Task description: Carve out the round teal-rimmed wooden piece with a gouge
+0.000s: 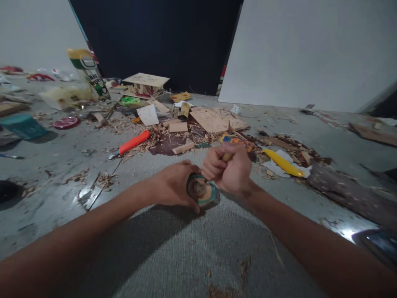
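My left hand (176,184) is wrapped around the side of a small round hollowed wooden cup (201,188), its thumb low on the near side and its fingers behind. The cup has a teal rim and a bare wood inside, and it tilts toward me so the hollow shows. Right against its upper right edge is my right hand (229,165), closed in a fist. Out of the fist peeks the rounded end of a light wooden handle (227,157). The working end of that tool is hidden by the fingers.
An orange utility knife (134,142) lies beyond my left hand, and a yellow one (283,162) on white paper to the right. Wood shavings and offcuts surround a flat board (218,119). A teal lump (23,126) and a red lid (66,122) are at left.
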Available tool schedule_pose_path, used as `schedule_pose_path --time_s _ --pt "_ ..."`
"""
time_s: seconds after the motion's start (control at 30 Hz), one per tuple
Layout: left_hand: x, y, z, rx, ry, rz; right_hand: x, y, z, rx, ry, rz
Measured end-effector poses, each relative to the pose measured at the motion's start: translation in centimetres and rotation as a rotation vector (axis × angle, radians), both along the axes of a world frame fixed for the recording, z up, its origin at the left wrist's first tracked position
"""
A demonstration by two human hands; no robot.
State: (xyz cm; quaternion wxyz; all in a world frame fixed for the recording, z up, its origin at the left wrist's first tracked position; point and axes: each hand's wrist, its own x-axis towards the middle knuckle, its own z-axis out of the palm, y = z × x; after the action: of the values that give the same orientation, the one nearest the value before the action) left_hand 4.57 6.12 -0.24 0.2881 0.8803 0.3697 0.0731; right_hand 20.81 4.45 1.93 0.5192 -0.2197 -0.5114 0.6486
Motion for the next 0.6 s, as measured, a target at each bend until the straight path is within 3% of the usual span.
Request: schedule_pose_path --time_s 0.27,0.6 --pt "-0.1 0.1 0.2 0.007 -0.002 -0.042 0.2 0.0 0.0 -0.009 -0.002 -0.054" --pt "0.0 0.1 -0.8 0.032 -0.016 0.017 -0.8 -0.3 0.0 -0.063 -0.042 -0.18"
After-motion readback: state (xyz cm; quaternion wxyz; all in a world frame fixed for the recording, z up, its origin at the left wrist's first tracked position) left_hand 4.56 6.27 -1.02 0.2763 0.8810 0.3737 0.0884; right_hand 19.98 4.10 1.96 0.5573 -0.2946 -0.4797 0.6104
